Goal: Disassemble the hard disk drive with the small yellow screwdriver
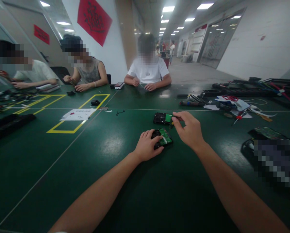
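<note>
1. Left hand grips a hard drive flat on the green bench.
2. Right hand pinches a thin tool, pointing down at that drive.
3. A second drive lies just beyond, nearer the bench's far edge.
4. Three people sit along that edge.
5. Cables lie toward the far right corner.

Legible text: none. Red diamond poster, far left: dark characters, unreadable. Smaller red sign, left of poster: marks illegible. White paper sheet, left, nearer: marks unreadable.
</note>
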Demonstrator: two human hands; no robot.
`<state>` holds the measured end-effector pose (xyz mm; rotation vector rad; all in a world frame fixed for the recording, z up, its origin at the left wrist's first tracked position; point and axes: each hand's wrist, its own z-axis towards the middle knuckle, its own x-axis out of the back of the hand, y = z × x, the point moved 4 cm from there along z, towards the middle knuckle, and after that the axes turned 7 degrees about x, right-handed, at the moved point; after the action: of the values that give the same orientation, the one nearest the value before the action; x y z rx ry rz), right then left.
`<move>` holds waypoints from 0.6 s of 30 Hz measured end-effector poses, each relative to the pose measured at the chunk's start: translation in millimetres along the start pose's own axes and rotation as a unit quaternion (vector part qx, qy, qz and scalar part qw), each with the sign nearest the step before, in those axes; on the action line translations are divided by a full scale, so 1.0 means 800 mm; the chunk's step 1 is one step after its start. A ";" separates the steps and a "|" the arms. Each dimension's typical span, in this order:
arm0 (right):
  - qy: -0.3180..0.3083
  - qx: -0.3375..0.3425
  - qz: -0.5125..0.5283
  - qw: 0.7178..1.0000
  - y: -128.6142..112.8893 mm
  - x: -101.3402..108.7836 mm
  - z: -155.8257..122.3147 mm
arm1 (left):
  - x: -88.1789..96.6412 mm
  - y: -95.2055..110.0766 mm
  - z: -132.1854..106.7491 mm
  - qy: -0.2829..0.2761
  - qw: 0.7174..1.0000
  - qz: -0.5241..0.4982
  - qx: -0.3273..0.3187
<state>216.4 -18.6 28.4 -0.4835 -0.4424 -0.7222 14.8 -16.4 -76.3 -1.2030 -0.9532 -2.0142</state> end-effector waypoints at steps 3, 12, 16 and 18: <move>-0.008 0.003 0.011 1.000 -0.001 -0.002 -0.001 | 0.000 0.000 0.000 -0.001 1.000 0.004 -0.002; -0.005 0.014 -0.012 1.000 -0.004 -0.001 -0.001 | -0.001 0.000 0.000 -0.001 1.000 0.001 0.000; -0.011 0.010 0.004 1.000 0.000 -0.005 -0.003 | -0.002 -0.001 0.000 -0.002 1.000 0.001 0.001; -0.012 -0.004 0.001 1.000 0.002 -0.006 -0.004 | -0.002 -0.001 0.000 0.000 1.000 0.002 0.001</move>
<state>215.3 -16.9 22.5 -0.5007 -0.4612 -0.7172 14.8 -15.8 -78.0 -1.2028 -0.9519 -2.0108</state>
